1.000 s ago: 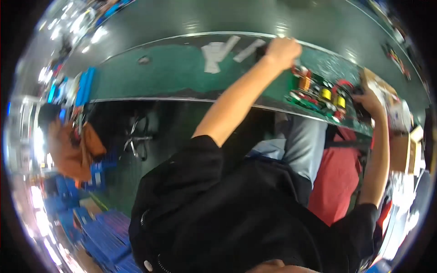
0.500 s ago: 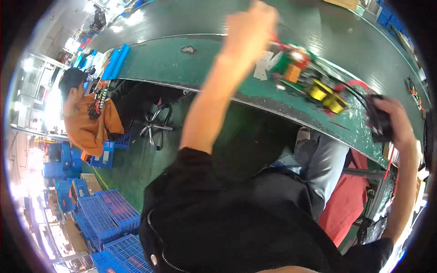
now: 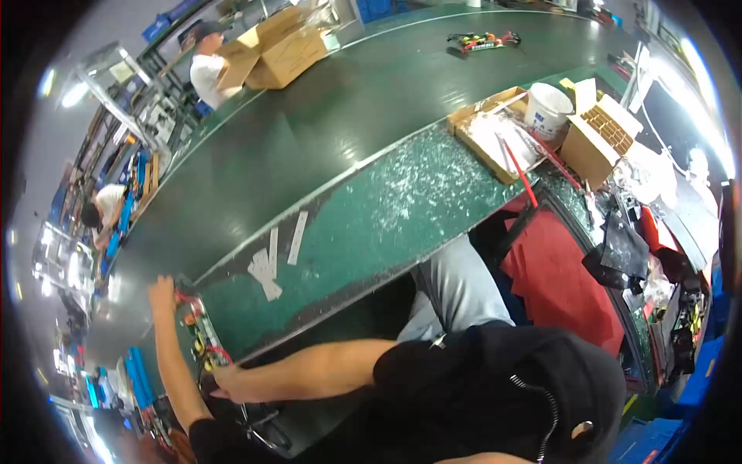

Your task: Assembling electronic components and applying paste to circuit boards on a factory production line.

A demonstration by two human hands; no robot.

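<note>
Hands [image 3: 162,292] and [image 3: 228,380] lay closed on the wired circuit board [image 3: 197,336] at the green tabletop's [image 3: 386,224] left edge, not yet lifted.

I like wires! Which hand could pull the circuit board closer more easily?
Probably the right hand: it sits at the near end of the circuit board, arm bent. The left hand is stretched to the far end.
</note>
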